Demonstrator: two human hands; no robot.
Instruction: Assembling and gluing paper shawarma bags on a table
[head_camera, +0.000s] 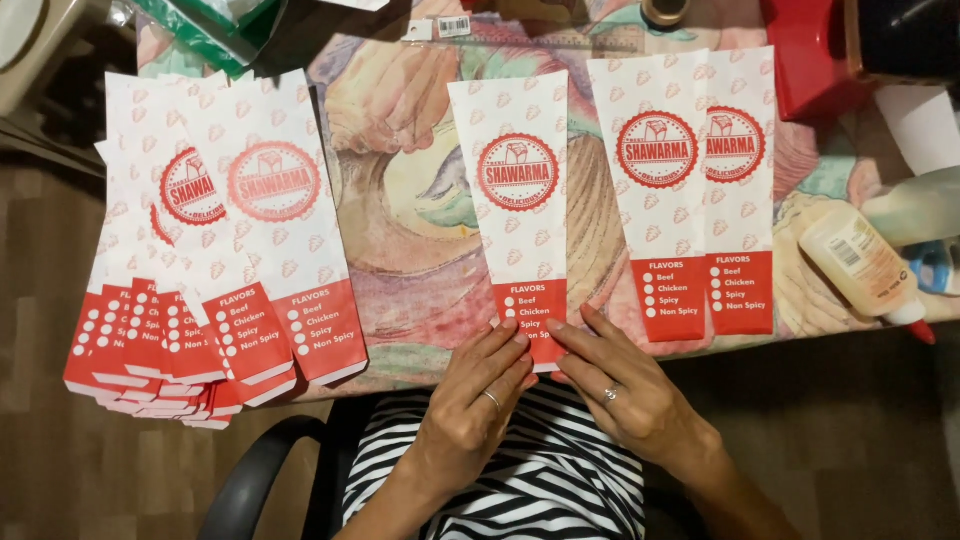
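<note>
We see one white-and-red paper sleeve bag (520, 210) lying flat mid-table, round red seal up top, red band at its near end under our fingertips. Left edge: a fanned stack of same bags (215, 250), overlapping, hanging off the table edge. Right: two more matching bags (700, 180), side by side, slightly overlapped. Far right: a pale squeeze bottle (862, 262) on its side with a white barcode label. Top centre: a small white barcode tag (440, 28). Top left: green-and-white plastic packaging (215, 25), probably a wrapper.
</note>
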